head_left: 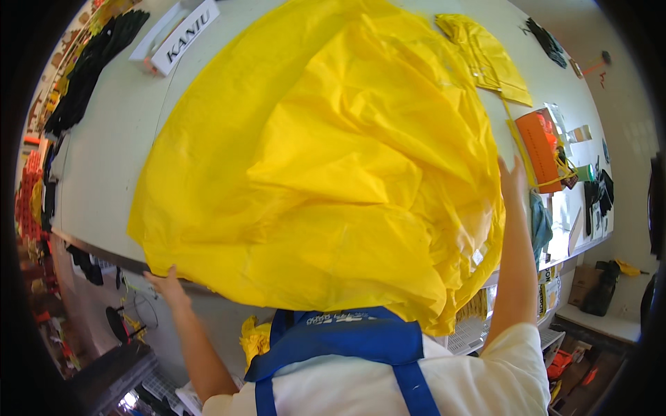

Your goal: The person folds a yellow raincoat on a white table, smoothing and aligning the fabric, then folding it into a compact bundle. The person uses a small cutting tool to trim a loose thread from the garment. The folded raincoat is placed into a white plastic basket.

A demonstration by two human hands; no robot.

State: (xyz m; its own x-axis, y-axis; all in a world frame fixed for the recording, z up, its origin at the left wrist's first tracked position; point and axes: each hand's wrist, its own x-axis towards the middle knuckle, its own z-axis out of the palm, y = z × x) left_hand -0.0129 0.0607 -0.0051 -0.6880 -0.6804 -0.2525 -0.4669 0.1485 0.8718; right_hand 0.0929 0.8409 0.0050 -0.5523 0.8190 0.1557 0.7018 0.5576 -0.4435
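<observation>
Pale tabletop (104,180) spreads out in front of me, and nearest of all is my blue apron (333,347) over a white shirt (333,388). Covering the middle of the tabletop is a large yellow sheet (333,173), creased and bunched, its near edge hanging over towards the apron. At its near left corner is my left hand (168,286), fingers partly spread and at the edge; I cannot tell whether they pinch it. My right hand (512,179) is farther off, at the sheet's right edge, fingers apart and pointing away from me; whether it has hold, I cannot tell. Right of it are a crumpled teal cloth (541,225) and, farther on, an orange box (535,154). Farther still, a folded yellow piece (489,61) lies on the right, and a white holder (182,38) stands far left.
</observation>
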